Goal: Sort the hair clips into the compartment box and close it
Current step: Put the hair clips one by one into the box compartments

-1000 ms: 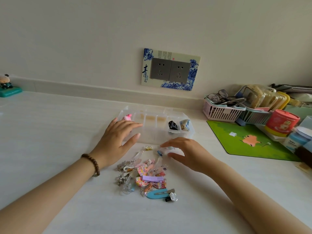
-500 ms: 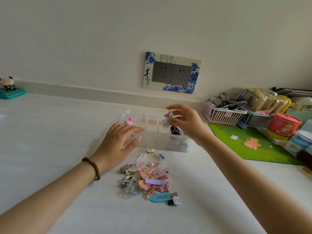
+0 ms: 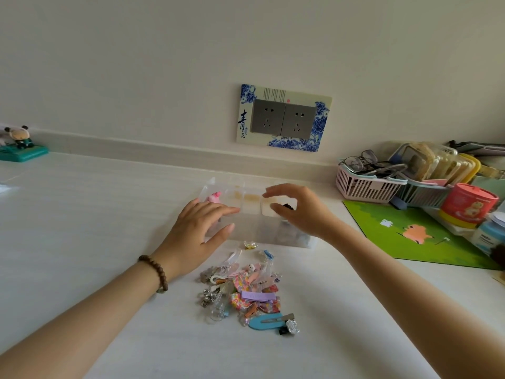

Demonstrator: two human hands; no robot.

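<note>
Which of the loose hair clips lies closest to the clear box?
The tiny yellow clip, alone just before the compartment box; the other clips lie farther toward the person.

Readable: one large dark-blue brush character, 青, on the left margin of the decorated socket plate (image 3: 284, 118), centre of frame. The smaller characters under it are unclear. Fine print and red seal along its top: illegible. Lettering on blue-white jar (image 3: 489, 237), right edge: blurred.

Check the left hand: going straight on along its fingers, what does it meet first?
The compartment box: the left hand seems to lie on its near left part. Past that, the right hand hovers over the box in roughly that line; depth is unclear.
</note>
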